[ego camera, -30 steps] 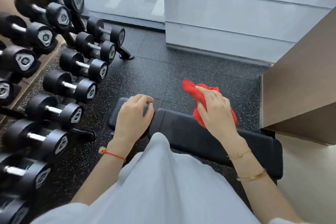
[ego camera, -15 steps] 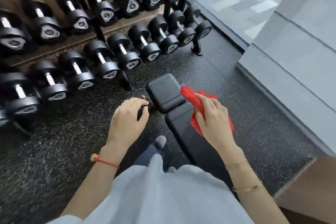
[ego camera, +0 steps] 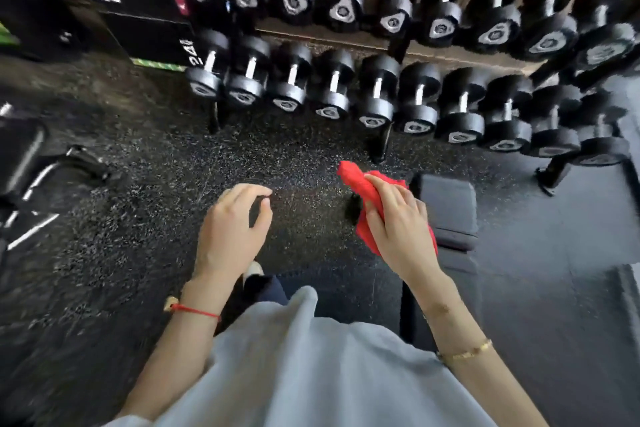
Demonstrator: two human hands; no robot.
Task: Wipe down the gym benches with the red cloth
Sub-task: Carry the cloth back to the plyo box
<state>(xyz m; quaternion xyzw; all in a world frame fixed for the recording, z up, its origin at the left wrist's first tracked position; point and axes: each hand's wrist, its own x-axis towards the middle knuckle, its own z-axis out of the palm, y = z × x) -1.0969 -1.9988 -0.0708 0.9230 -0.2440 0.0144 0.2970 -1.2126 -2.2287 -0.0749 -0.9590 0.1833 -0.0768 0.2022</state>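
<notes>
Right hand (ego camera: 398, 225) grips bunched red cloth (ego camera: 365, 198), held above floor beside black padded gym bench (ego camera: 446, 208). Left hand (ego camera: 230, 222) loose, empty. Recommended: spread cloth flat, wipe pad lengthwise, overlapping strokes.

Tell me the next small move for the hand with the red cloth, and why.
Probably lower the right hand to the right, onto the bench pad. It grips the red cloth bunched and seemingly off the pad, which lies just beside it. The left hand hangs over the floor, holding nothing.
</notes>
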